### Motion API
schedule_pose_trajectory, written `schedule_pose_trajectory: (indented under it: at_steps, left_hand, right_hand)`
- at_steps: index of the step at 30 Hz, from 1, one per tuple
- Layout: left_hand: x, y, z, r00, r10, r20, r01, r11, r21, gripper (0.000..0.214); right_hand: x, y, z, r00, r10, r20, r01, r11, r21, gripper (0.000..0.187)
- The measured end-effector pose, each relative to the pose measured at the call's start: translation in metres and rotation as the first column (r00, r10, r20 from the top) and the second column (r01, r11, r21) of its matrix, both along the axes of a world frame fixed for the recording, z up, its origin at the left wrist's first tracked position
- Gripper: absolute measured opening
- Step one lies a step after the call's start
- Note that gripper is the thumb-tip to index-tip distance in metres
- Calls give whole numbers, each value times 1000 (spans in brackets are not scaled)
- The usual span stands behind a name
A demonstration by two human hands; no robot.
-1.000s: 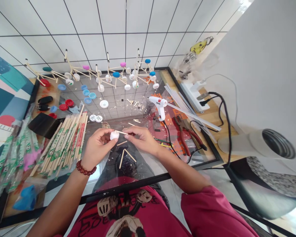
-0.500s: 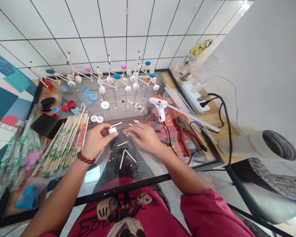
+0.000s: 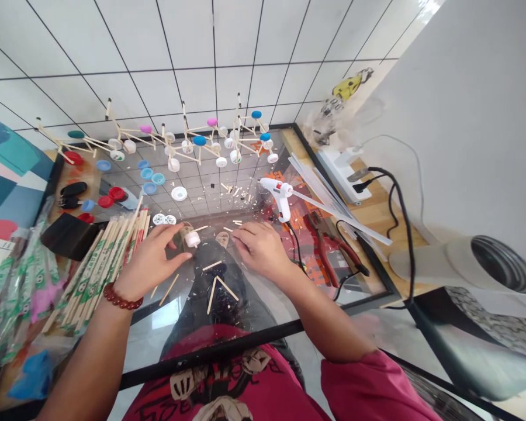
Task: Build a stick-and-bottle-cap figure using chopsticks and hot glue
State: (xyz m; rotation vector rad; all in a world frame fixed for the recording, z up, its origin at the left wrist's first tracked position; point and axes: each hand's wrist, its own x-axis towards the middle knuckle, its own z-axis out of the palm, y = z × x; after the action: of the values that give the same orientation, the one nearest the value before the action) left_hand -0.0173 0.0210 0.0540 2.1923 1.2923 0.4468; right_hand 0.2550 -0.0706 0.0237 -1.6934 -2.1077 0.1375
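Observation:
My left hand (image 3: 154, 257) is held over the glass tabletop, thumb and fingers apart, with nothing between them. Just off its fingertips, a small white plastic cap piece (image 3: 193, 238) sits on the glass. A short wooden stick (image 3: 198, 228) lies beside that piece. My right hand (image 3: 260, 248) has its fingers curled low over the glass, near another short stick (image 3: 228, 229); whatever is in its grasp, if anything, is hidden. Between and below my hands lie a single stick piece (image 3: 212, 265) and two sticks meeting in a V (image 3: 217, 278).
Stick models with bottle-cap wheels (image 3: 199, 141) line the back. A white glue gun (image 3: 279, 196), red-handled pliers (image 3: 323, 257) and clear glue sticks (image 3: 328, 190) are at right. Wrapped chopsticks (image 3: 96, 263), a black box (image 3: 70, 235) and loose blue caps (image 3: 146, 173) are at left.
My left hand has let go of the white cap piece and drawn back to the left, its fingers opening. My right hand stays in nearly the same place. The view has shifted slightly.

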Motion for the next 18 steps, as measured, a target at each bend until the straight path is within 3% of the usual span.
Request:
schedule_pose_trajectory:
  at_steps: [6,11,18]
  left_hand:
    - [4,6,-11,996,-90,3,90,996,17,49]
    - [12,-7,-25,985,-155,82,146,984,99,31]
    - [14,-21,-34,959,-216,181,187,968,165,59]
  right_hand:
    - [3,-2,4,998,-37,53,37,999,-3,22]
    - [-5,-3,6,998,-51,20,52,998,-27,26]
    - [-13,-3,-1,993,47,-108,-59,992,-114,35]
